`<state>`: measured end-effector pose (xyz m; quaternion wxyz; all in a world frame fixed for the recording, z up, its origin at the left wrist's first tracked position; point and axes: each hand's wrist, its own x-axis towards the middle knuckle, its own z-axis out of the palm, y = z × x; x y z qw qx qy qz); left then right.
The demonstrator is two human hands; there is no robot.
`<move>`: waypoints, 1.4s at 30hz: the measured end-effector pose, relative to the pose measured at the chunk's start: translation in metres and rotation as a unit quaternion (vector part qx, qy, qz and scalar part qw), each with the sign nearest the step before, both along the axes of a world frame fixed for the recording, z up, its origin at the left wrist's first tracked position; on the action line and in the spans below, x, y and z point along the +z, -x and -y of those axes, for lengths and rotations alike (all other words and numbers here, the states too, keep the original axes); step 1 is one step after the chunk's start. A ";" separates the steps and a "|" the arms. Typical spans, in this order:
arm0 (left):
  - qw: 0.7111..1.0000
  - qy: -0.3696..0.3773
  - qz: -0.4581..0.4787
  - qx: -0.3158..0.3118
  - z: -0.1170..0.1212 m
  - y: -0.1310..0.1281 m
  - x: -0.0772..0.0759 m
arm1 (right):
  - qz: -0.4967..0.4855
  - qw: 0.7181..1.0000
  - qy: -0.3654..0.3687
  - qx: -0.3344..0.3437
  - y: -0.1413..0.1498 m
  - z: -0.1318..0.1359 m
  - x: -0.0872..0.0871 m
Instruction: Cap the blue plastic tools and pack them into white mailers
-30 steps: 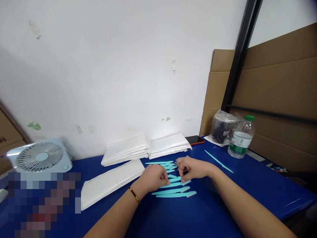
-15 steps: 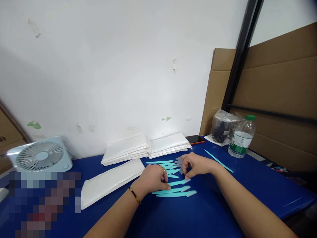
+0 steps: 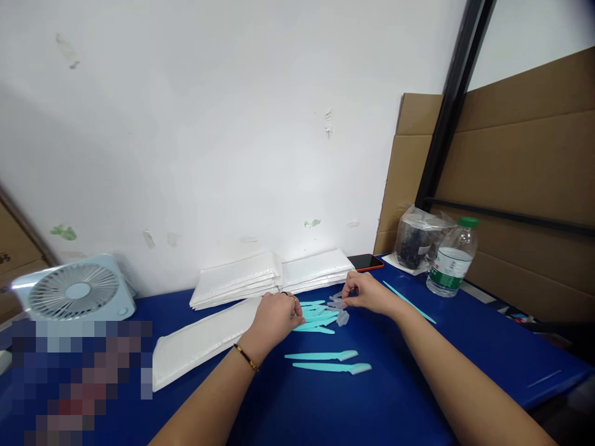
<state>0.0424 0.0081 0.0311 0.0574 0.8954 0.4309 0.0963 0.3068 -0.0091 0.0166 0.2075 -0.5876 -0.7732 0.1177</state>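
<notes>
Several teal eyebrow razors [image 3: 318,319] lie bunched on the blue table. Over their left ends is my left hand [image 3: 277,314], thumb and fingers closed on a razor handle. Just right of the bunch, small clear plastic blade caps [image 3: 343,318] lie in a loose group. My right hand [image 3: 367,292] reaches over these from the right, fingertips pinched at a cap; the fingers partly hide it. Two razors with whitish covered blade ends, one farther [image 3: 320,356] and one nearer [image 3: 332,368], lie side by side in front of my hands.
White padded mailers [image 3: 237,279] are stacked against the wall, with one mailer [image 3: 204,341] lying nearer. A phone [image 3: 366,262], a bagged dark container [image 3: 413,241] and a water bottle [image 3: 452,260] stand back right. A teal stick [image 3: 409,301] lies right; a fan [image 3: 77,290] stands left.
Both hands have moved back from the near razors, the left to the bunch and the right to the caps. The near row went from three razors to two.
</notes>
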 end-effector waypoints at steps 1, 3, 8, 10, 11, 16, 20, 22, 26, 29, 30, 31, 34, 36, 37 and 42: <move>1.000 0.004 0.003 -0.005 0.002 -0.001 -0.001 | 0.000 1.000 -0.004 -0.002 0.000 -0.001 -0.001; 0.999 0.030 0.007 -0.035 0.008 -0.005 -0.004 | 0.002 1.000 -0.014 0.006 0.000 -0.002 -0.002; 0.984 0.136 -0.020 -0.109 0.023 -0.011 -0.009 | -0.040 0.996 0.022 0.075 0.003 0.005 0.003; 0.985 0.138 -0.033 -0.102 0.026 -0.013 -0.010 | -0.057 0.987 0.077 0.127 0.006 0.010 0.005; 0.987 0.124 -0.032 -0.092 0.027 -0.014 -0.011 | -0.061 0.980 0.111 0.152 0.008 0.012 0.005; 0.996 0.069 0.009 -0.055 0.021 -0.015 -0.012 | -0.044 0.959 0.189 0.205 0.017 0.015 -0.001; 1.000 0.023 0.005 -0.013 0.004 -0.006 -0.011 | -0.044 0.979 0.108 0.167 0.012 0.008 -0.004; 1.000 0.004 0.005 0.018 -0.001 -0.001 -0.009 | -0.039 0.992 0.058 0.101 0.007 0.004 -0.004; 0.999 0.034 0.041 -0.009 0.009 -0.003 -0.007 | -0.028 1.000 -0.011 -0.002 0.000 0.000 -0.002; 0.989 0.104 0.023 -0.100 0.027 -0.012 -0.008 | -0.048 0.998 0.008 0.031 0.001 0.003 0.001; 0.986 0.119 0.013 -0.115 0.032 -0.015 -0.010 | -0.059 0.996 0.026 0.054 0.002 0.006 0.003; 0.985 0.127 0.004 -0.119 0.036 -0.018 -0.012 | -0.070 0.993 0.048 0.080 0.003 0.008 0.006; 0.988 0.126 0.008 -0.086 0.036 -0.020 -0.018 | -0.087 0.975 0.131 0.157 0.008 0.016 0.010; 0.990 0.127 0.030 -0.055 0.030 -0.019 -0.021 | -0.093 0.959 0.185 0.193 0.013 0.018 0.010; 0.990 0.127 0.044 -0.042 0.025 -0.017 -0.021 | -0.098 0.954 0.199 0.199 0.015 0.018 0.008; 0.993 0.097 0.071 -0.003 0.007 -0.007 -0.017 | -0.133 0.967 0.155 0.156 0.013 0.010 0.000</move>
